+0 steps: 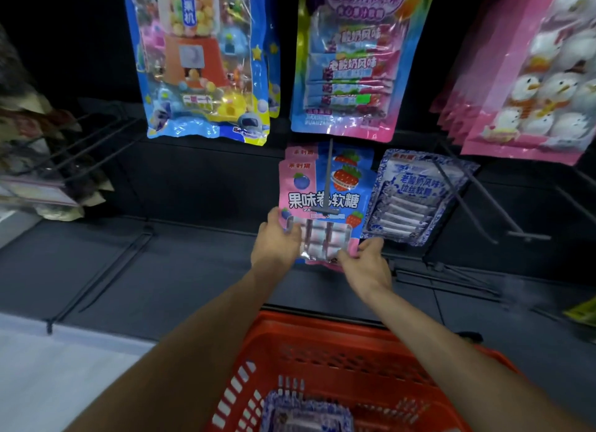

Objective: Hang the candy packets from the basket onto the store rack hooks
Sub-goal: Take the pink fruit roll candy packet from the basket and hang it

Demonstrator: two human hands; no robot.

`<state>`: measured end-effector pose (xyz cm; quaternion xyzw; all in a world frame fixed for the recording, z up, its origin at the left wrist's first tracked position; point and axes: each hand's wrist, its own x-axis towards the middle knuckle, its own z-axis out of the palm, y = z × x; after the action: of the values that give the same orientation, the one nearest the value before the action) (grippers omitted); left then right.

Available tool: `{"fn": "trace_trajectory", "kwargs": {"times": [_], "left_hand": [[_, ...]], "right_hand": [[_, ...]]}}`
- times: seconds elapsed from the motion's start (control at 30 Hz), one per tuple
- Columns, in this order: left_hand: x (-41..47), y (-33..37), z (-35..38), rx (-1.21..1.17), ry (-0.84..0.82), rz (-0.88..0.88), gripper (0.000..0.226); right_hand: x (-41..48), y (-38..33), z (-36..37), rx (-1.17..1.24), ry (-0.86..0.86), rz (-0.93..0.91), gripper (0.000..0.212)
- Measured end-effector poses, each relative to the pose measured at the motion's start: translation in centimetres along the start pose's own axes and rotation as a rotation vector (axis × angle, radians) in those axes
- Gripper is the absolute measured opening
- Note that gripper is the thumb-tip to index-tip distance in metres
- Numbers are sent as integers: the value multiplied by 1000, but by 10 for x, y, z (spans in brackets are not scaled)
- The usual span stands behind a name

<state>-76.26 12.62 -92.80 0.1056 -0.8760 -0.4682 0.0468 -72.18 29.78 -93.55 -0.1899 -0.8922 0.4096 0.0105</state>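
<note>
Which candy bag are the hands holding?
The pink-and-blue strawberry packet on the lower middle hook. The left hand and right hand hold its bottom corners; the blue-and-white packet beside it hangs untouched.

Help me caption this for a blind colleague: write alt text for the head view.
The left hand and right hand hold the bottom edge of a pink-and-blue candy packet on a dark store rack, a hook rod crossing its front. Below sits a red basket with a blue-and-white packet inside; larger candy bags hang above.

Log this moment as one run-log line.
left hand: holds pink-blue packet | right hand: pinches its corner | hook: crosses its front | basket: blue-white packet
</note>
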Motion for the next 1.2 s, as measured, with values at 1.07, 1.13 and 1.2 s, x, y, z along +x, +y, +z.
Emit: {"fn": "trace_trajectory", "kwargs": {"times": [1.07,1.13,1.2], "left_hand": [[80,61,-3,-864,160,-457,48],[82,61,-2,-852,150,-467,47],[80,58,0,-800,147,-441,44]], "right_hand": [[82,-91,0,592,304,155,59],[86,-93,0,586,308,160,62],[87,-90,2,557,324,142,66]]}}
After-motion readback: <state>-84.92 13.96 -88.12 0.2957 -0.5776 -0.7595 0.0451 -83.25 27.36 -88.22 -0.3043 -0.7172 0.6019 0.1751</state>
